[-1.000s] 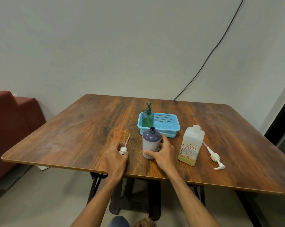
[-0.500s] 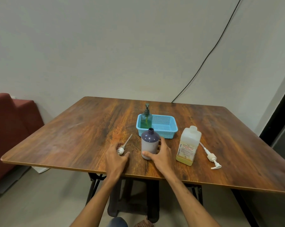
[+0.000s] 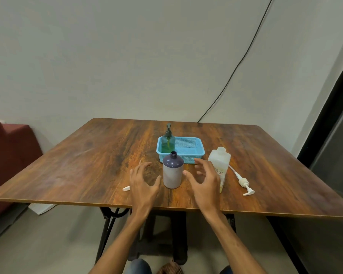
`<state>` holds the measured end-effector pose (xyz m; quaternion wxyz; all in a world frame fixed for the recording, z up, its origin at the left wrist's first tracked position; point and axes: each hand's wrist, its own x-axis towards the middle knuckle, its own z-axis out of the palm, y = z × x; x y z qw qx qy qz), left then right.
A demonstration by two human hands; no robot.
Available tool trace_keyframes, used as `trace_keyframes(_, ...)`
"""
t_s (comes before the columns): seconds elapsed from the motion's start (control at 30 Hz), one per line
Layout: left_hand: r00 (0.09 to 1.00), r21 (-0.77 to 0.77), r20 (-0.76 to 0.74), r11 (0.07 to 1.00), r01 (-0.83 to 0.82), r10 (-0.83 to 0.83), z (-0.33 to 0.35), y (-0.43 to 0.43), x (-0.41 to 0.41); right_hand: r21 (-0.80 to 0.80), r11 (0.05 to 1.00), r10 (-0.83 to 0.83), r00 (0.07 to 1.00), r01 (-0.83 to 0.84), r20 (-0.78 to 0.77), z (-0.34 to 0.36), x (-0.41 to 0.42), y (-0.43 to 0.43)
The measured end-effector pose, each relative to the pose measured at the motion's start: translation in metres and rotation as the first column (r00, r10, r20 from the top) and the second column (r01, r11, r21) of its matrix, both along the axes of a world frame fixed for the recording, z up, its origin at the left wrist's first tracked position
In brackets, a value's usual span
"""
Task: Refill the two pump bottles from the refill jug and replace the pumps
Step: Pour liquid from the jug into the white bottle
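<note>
On table [image 3: 87, 165]: two bottles, one jug [image 3: 220, 165], two loose pumps; both hands' fingers spread, empty.

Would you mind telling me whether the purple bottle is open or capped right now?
Open: the purple bottle stands upright with its threaded neck bare, no pump fitted.

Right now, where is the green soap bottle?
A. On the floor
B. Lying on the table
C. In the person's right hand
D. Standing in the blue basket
D: the green soap bottle stands upright, pump on, in the left end of the blue basket.
</note>
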<state>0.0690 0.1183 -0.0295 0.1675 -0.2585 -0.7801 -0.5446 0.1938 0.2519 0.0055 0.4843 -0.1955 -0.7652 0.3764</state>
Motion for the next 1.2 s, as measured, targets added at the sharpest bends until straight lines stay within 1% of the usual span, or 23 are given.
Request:
trace_keyframes(0.1,0.998,0.059,0.029,0.997,0.059,-0.061,0.007,0.012,0.011,0.049,0.992,-0.11,0.987,0.117,-0.116,0.006,0.019,0.008)
trace_keyframes(0.2,0.988,0.062,0.1,0.992,0.109,-0.115,0.009,0.025,0.016,0.018,0.973,-0.224,0.957,0.231,-0.183,0.004,0.033,0.024)
trace_keyframes(0.27,0.978,0.046,0.15,0.989,0.137,-0.143,0.01,0.034,0.021,-0.029,0.959,-0.282,0.945,0.281,-0.163,-0.001,0.037,0.035)
trace_keyframes(0.33,0.971,0.055,0.181,0.987,0.151,-0.159,0.009,0.044,0.024,-0.066,0.952,-0.306,0.946,0.3,-0.107,-0.008,0.039,0.046)
trace_keyframes(0.4,0.967,0.082,0.198,0.986,0.147,-0.16,0.008,0.052,0.026,-0.118,0.955,-0.277,0.96,0.271,-0.037,-0.017,0.039,0.058)
trace_keyframes(0.53,0.965,0.126,0.223,0.986,0.113,-0.139,0.006,0.067,0.024,-0.218,0.967,-0.116,0.99,0.131,0.08,-0.03,0.036,0.074)
trace_keyframes(0.67,0.962,0.14,0.244,0.986,0.087,-0.119,0.004,0.075,0.021,-0.331,0.944,0.029,0.996,-0.001,0.08,-0.035,0.029,0.084)
trace_keyframes(0.77,0.964,0.136,0.246,0.988,0.068,-0.1,0.001,0.078,0.016,-0.379,0.924,0.094,0.991,-0.053,0.091,-0.039,0.021,0.094)
trace_keyframes(0.83,0.964,0.126,0.253,0.99,0.054,-0.085,0.002,0.08,0.014,-0.37,0.928,0.094,0.99,-0.05,0.103,-0.038,0.019,0.099)
trace_keyframes(0.93,0.965,0.13,0.24,0.989,0.076,-0.106,0.004,0.082,0.015,-0.339,0.94,0.078,0.989,-0.031,0.128,-0.033,0.017,0.106)
trace_keyframes(1.07,0.965,0.137,0.191,0.978,0.155,-0.179,0.01,0.081,0.018,-0.171,0.985,0.042,0.971,-0.001,0.234,-0.023,0.02,0.109)
trace_keyframes(1.2,0.952,0.133,0.161,0.962,0.239,-0.259,0.022,0.08,0.02,-0.018,1.0,0.01,0.963,-0.006,0.27,-0.002,0.026,0.11)
